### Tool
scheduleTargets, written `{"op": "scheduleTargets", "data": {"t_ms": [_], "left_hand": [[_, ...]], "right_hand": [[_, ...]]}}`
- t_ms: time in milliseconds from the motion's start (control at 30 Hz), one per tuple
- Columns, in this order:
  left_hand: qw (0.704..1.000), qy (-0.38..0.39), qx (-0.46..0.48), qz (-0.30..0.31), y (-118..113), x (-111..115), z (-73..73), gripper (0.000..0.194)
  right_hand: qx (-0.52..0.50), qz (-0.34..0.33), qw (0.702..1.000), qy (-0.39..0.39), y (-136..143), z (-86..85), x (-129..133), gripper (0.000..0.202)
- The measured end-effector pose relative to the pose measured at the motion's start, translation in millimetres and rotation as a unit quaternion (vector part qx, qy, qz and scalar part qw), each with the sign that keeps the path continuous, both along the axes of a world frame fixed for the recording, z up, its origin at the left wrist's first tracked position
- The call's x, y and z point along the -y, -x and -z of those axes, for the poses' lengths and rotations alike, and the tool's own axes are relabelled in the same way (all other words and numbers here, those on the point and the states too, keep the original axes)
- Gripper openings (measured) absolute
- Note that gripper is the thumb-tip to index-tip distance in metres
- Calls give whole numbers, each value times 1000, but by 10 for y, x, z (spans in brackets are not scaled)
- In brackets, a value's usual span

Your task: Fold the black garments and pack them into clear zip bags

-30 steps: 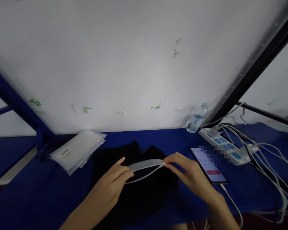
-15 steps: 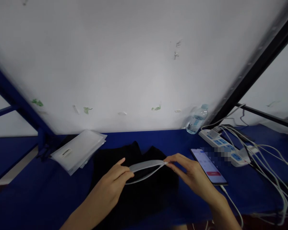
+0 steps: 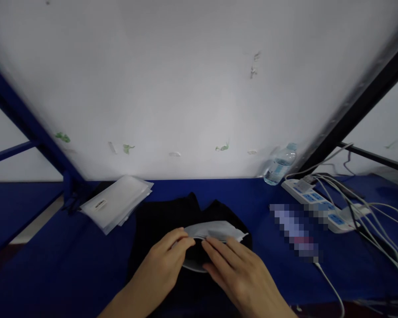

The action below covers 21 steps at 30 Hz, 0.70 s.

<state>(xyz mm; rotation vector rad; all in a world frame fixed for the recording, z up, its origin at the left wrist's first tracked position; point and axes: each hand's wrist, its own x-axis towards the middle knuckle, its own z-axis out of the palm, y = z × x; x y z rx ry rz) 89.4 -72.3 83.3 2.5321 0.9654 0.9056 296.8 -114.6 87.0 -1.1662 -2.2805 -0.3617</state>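
In the middle, a whitish, translucent plastic bag (image 3: 215,228) lies over a dark cloth that looks like a folded black garment (image 3: 166,213). Its mouth gapes toward me, with black visible in the gap. My left hand (image 3: 162,265) pinches the bag's edge at the left between thumb and fingers. Close beside it, my right hand (image 3: 237,271) has its fingers bent over the rim, fingertips at the opening. Whether the right fingers grip the rim or only press on it is hard to see. Both hands cover much of the bag.
A stack of similar bags (image 3: 119,201) lies at the left on the blue table (image 3: 69,251). To the right are a blurred-out phone (image 3: 292,229) with a white cable, a power strip (image 3: 321,205) with tangled cords, and a water bottle (image 3: 281,164) against the white wall (image 3: 185,88).
My right hand has moved left from the bag's right corner to the middle of its mouth, near my left hand. The bag's mouth gapes wider. The view has shifted slightly.
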Motion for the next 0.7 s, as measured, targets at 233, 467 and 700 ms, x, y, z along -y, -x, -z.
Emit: {"op": "scheduleTargets", "data": {"t_ms": [233,467,700], "left_hand": [[996,75,53,20,-102,106,20,38],[941,285,140,-117,214,36,220,32],[599,759,254,-12,211,-251,537,80]], "right_hand": [[78,36,996,-13,92,151,148,48],[70,135,988,15,81,408,-5,45],[2,61,998,25,4,311,-23,35]]}}
